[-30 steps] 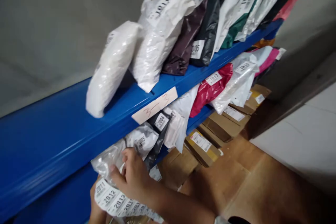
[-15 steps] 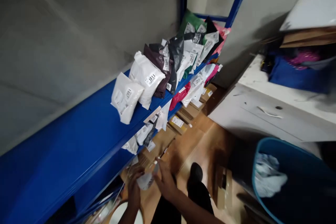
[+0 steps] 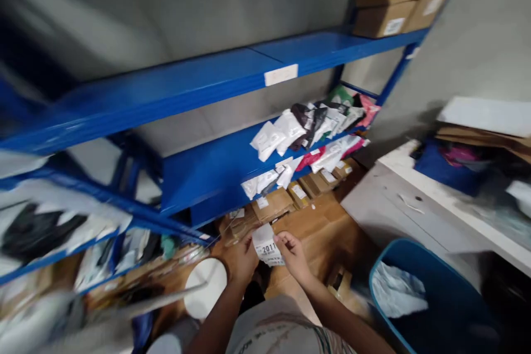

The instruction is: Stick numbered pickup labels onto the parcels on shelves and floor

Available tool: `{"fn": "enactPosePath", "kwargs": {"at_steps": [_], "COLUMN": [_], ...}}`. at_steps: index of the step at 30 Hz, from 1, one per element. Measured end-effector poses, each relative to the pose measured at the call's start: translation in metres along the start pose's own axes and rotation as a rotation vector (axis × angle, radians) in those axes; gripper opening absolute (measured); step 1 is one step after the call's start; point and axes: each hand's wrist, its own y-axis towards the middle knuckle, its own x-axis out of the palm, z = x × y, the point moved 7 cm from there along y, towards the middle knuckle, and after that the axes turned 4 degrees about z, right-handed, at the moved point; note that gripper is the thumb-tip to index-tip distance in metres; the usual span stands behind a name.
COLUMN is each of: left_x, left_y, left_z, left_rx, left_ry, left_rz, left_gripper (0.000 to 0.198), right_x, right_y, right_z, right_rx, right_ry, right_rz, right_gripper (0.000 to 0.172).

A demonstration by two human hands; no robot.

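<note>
Both my hands hold a strip of white number labels (image 3: 266, 247) in front of me, low in the view; the top label reads 2011. My left hand (image 3: 244, 259) pinches its left edge. My right hand (image 3: 292, 251) pinches its right edge with fingers curled. Beyond the hands, a blue metal rack (image 3: 199, 80) carries white, black, red and green plastic mailer bags (image 3: 290, 130) with number stickers on its middle shelf. More bags (image 3: 265, 181) hang from the shelf below. Cardboard boxes (image 3: 274, 204) sit on the floor under them.
A blue bin (image 3: 435, 298) with white wrapping inside stands at the lower right. A white desk (image 3: 418, 204) piled with cardboard and fabric is on the right. Brown boxes (image 3: 394, 5) sit on the top shelf. Another rack with bags (image 3: 45, 221) is at the left, blurred.
My head has pulled back and up from the shelf, so the whole rack shows. My hands left the hanging bags and now hold the label strip between them, raised closer to me.
</note>
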Motion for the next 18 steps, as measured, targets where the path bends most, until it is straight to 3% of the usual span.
{"fn": "enactPosePath", "kwargs": {"at_steps": [4, 8, 11, 18], "left_x": [-0.067, -0.141, -0.207, -0.362], "left_y": [-0.099, -0.199, -0.271, -0.439], "left_z": [0.029, 0.059, 0.074, 0.080], "left_rx": [0.038, 0.189, 0.271, 0.278], "left_ry": [-0.093, 0.007, 0.092, 0.197], "left_rz": [0.068, 0.140, 0.329, 0.791], "left_gripper": [0.050, 0.043, 0.038, 0.037], "right_x": [0.053, 0.126, 0.190, 0.338], "right_y": [-0.065, -0.143, -0.209, -0.378], "right_z": [0.003, 0.016, 0.024, 0.053], "right_rx": [0.061, 0.126, 0.089, 0.031], "right_ry": [-0.059, -0.074, -0.105, -0.123], "right_rz": [-0.189, -0.357, -0.508, -0.838], "right_gripper": [0.038, 0.035, 0.034, 0.032]}}
